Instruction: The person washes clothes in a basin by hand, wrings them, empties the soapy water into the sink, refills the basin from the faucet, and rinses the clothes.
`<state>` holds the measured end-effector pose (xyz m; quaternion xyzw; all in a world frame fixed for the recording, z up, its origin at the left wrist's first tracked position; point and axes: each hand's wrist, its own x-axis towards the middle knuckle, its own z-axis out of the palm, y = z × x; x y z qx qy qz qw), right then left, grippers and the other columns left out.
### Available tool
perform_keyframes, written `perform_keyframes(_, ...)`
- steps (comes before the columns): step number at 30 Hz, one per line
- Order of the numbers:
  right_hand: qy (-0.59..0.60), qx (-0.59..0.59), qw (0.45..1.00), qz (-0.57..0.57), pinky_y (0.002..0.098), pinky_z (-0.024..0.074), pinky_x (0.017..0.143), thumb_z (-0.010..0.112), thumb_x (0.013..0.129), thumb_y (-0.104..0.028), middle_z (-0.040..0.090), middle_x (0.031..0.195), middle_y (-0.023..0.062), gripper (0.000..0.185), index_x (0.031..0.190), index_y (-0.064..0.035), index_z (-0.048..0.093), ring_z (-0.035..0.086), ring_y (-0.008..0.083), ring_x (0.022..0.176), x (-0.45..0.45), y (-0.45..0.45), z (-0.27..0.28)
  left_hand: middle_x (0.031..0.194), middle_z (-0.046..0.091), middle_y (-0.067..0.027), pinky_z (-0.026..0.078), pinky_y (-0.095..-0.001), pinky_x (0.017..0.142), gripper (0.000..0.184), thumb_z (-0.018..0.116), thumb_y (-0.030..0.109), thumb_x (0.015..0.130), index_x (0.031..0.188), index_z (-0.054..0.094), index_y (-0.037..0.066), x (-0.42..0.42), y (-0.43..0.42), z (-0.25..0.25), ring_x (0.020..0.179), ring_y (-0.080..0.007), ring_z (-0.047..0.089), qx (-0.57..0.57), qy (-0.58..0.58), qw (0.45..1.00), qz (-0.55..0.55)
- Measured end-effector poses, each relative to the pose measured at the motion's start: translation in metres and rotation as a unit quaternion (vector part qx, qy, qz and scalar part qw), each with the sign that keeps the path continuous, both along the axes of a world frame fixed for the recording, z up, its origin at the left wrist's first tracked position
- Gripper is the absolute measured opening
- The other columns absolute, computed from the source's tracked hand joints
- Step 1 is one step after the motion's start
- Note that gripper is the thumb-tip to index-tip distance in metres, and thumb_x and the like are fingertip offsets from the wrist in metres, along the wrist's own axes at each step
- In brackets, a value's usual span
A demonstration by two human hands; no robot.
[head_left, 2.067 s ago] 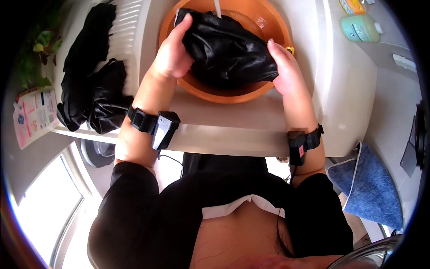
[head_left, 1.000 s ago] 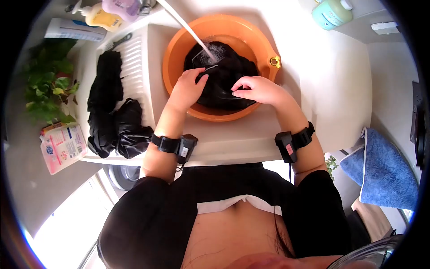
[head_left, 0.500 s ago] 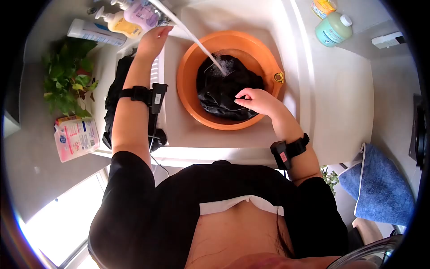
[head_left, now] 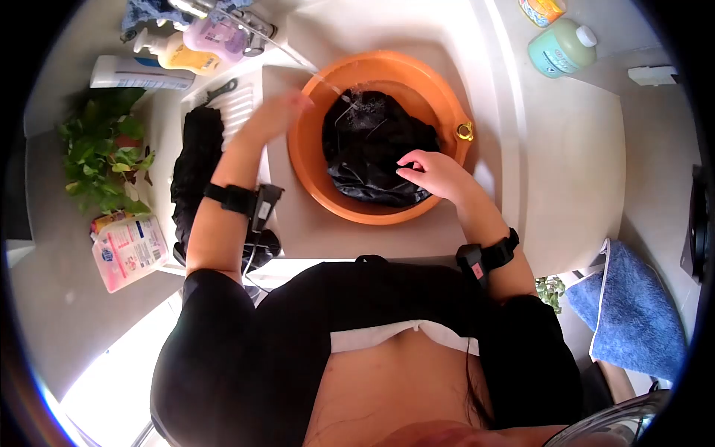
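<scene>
An orange basin (head_left: 307, 179) stands in the sink with a wet, bunched black garment (head_left: 372, 175) inside. A thin stream of water runs from the metal faucet (head_left: 257, 33) onto the cloth, with bubbles where it lands. My left hand (head_left: 277, 118) is at the basin's left rim, blurred by motion, so its fingers cannot be read. Over the garment's right side is my right hand (head_left: 436, 175), loosely curved with a gap between thumb and fingers. Nothing shows in it; whether it touches the cloth is unclear.
Black cloth (head_left: 197, 167) lies on the ribbed ledge (head_left: 240, 104) left of the basin, near a brush (head_left: 222, 89). Pump bottles (head_left: 190, 56), a white bottle (head_left: 141, 73), a plant (head_left: 104, 156) and a pink pouch (head_left: 132, 253) line the left. A green bottle (head_left: 560, 51) stands at right.
My left hand has moved from beside the faucet down and right to the basin's rim. The water stream has become thinner. My right hand stays nearly in place.
</scene>
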<state>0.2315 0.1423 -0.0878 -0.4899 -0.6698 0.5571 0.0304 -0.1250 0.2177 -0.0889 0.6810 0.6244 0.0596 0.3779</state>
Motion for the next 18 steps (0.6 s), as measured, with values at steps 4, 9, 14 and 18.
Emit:
perform_keyframes(4,0.031,0.027,0.999,-0.009,0.0338,0.0474,0.075,0.062,0.085,-0.032,0.064,0.094,0.0134,0.033,0.106,-0.0062,0.062,0.061,0.0251,0.087,0.000,-0.004,-0.020,0.108,0.062,-0.0188,0.046,-0.0377,0.087,0.050,0.059,0.036,0.084,0.122,0.052,0.003,0.062,-0.052,-0.016,0.098,-0.0319,0.059,-0.054,0.090,0.969,-0.222)
perform_keyframes(9,0.033,0.010,0.999,-0.035,0.0361,0.0462,0.083,0.063,0.084,-0.031,0.061,0.104,0.0155,0.037,0.111,-0.0061,0.061,0.059,0.0283,0.097,0.001,0.001,-0.028,0.113,0.058,-0.0210,0.043,-0.0407,0.090,0.052,0.061,0.030,0.080,0.124,0.050,0.005,0.107,-0.057,-0.027,0.104,-0.0357,0.056,-0.233,0.174,0.895,-0.338)
perform_keyframes(14,0.106,0.226,0.967,-0.053,0.0407,0.0427,0.092,0.073,0.074,-0.027,0.054,0.118,0.0172,0.057,0.123,-0.0059,0.054,0.056,0.0316,0.103,-0.013,-0.005,-0.015,0.103,0.059,-0.0178,0.044,-0.0399,0.086,0.036,0.066,0.016,0.075,0.108,0.058,0.004,0.112,-0.080,0.023,0.100,-0.0335,0.056,-0.065,-0.166,0.954,-0.242)
perform_keyframes(18,-0.161,0.122,0.962,0.186,0.0442,0.0436,0.087,0.069,0.073,-0.033,0.060,0.108,0.0165,0.042,0.105,-0.0076,0.062,0.057,0.0338,0.100,-0.042,0.014,0.001,0.100,0.060,-0.0161,0.045,-0.0389,0.084,0.043,0.071,0.021,0.072,0.109,0.058,0.005,0.097,-0.073,0.013,0.097,-0.0326,0.057,0.035,-0.078,0.973,-0.216)
